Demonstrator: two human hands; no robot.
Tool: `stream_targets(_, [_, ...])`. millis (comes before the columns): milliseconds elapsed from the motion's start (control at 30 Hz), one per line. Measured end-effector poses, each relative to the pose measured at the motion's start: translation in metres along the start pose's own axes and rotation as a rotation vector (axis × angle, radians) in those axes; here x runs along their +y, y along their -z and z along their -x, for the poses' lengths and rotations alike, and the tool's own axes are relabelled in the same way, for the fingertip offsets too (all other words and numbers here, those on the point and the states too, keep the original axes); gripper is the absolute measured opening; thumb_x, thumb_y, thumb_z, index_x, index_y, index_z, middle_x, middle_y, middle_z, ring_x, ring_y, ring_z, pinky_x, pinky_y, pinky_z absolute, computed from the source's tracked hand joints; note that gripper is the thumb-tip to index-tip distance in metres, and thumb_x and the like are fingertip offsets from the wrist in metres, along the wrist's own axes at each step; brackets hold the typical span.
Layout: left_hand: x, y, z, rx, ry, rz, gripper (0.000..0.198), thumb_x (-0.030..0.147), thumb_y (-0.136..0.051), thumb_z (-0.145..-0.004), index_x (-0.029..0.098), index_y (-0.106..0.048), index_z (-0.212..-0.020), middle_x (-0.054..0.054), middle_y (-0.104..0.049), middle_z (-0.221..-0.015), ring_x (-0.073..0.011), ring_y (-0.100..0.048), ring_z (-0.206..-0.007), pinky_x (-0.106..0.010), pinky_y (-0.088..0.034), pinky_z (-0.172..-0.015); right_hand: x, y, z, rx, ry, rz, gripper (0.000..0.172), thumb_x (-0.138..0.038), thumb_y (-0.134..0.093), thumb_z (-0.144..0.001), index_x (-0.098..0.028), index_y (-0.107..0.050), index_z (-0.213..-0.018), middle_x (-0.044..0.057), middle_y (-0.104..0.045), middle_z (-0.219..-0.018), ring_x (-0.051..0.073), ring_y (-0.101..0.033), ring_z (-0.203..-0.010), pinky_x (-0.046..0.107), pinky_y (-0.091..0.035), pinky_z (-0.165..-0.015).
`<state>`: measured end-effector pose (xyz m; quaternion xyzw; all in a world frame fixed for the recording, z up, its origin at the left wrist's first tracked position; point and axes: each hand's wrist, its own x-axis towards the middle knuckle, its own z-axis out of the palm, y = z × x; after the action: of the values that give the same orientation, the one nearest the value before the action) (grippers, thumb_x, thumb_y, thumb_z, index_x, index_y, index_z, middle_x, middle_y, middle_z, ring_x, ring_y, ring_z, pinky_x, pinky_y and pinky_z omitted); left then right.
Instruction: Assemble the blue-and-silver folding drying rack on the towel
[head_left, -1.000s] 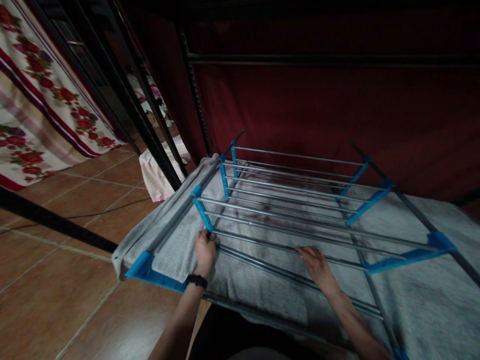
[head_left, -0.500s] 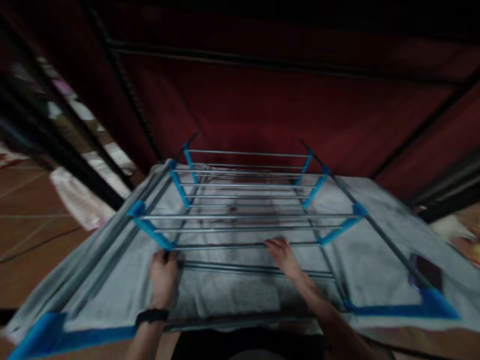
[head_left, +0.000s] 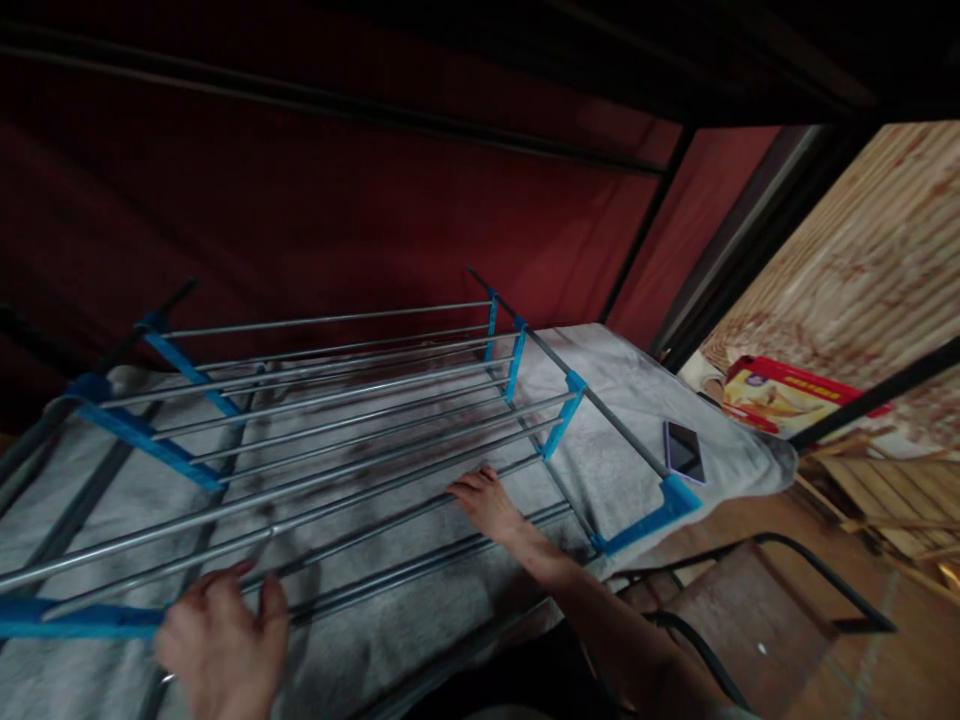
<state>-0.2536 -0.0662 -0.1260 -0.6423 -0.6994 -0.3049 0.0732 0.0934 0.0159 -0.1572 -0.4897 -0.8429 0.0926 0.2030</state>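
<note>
Rack (head_left: 345, 471), just one: right hand (head_left: 487, 505) holds one bar (head_left: 390, 527), left hand (head_left: 225, 640) has a grip I cannot tell.

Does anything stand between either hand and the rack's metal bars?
Nothing visible does. The right hand is on a bar, and the left hand is by a blue bracket. The phone lies off to the right, outside the rack.
</note>
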Motion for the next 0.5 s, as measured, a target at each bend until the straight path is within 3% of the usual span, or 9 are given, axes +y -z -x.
stream_targets(67, [0.022,-0.018,-0.014,-0.119,-0.175,0.122,0.043,0.044,-0.037,-0.092,0.017,-0.059,-0.117,-0.017,-0.062,-0.116,-0.0369,-0.057,-0.112,-0.057,-0.047,-0.097,-0.001,0.000,-0.002,0.007,-0.013,-0.012,0.022,-0.020,-0.057,-0.096,-0.025,-0.069,-0.113,0.003,-0.069,-0.110,0.020,-0.059,-0.101,0.041,-0.036,-0.102])
stream_targets(133, [0.030,-0.041,-0.025,-0.264,-0.289,0.190,0.041,0.044,-0.036,-0.093,0.021,-0.064,-0.113,-0.011,-0.068,-0.111,-0.0316,-0.063,-0.103,-0.049,-0.052,-0.091,-0.003,0.002,-0.003,0.026,-0.022,-0.042,0.021,-0.020,-0.058,-0.095,-0.026,-0.070,-0.112,0.003,-0.069,-0.109,0.019,-0.060,-0.102,0.040,-0.037,-0.102])
stream_targets(267, [0.019,-0.074,-0.031,-0.363,-0.356,0.223,0.042,0.042,-0.037,-0.093,0.022,-0.071,-0.106,-0.009,-0.072,-0.097,-0.0284,-0.066,-0.091,-0.043,-0.054,-0.084,-0.005,0.013,0.008,0.147,-0.057,-0.167,0.027,-0.016,-0.059,-0.092,-0.027,-0.068,-0.116,0.001,-0.068,-0.114,0.018,-0.059,-0.107,0.035,-0.039,-0.104])
stream_targets(367, [0.009,-0.079,-0.033,-0.357,-0.397,0.241,0.042,0.045,-0.040,-0.093,0.023,-0.072,-0.108,-0.008,-0.073,-0.097,-0.0277,-0.067,-0.089,-0.042,-0.055,-0.081,0.007,0.027,0.033,0.279,-0.198,-0.190,0.028,-0.014,-0.051,-0.094,-0.023,-0.067,-0.115,0.003,-0.066,-0.116,0.018,-0.058,-0.109,0.033,-0.042,-0.101])
stream_targets(500, [0.009,-0.075,-0.035,-0.345,-0.415,0.259,0.040,0.043,-0.040,-0.093,0.025,-0.073,-0.105,-0.007,-0.074,-0.097,-0.0263,-0.068,-0.088,-0.040,-0.055,-0.079,0.048,0.045,0.072,0.536,-0.531,-0.165,0.030,-0.016,-0.038,-0.092,-0.014,-0.061,-0.112,0.013,-0.063,-0.109,0.024,-0.057,-0.108,0.042,-0.044,-0.099])
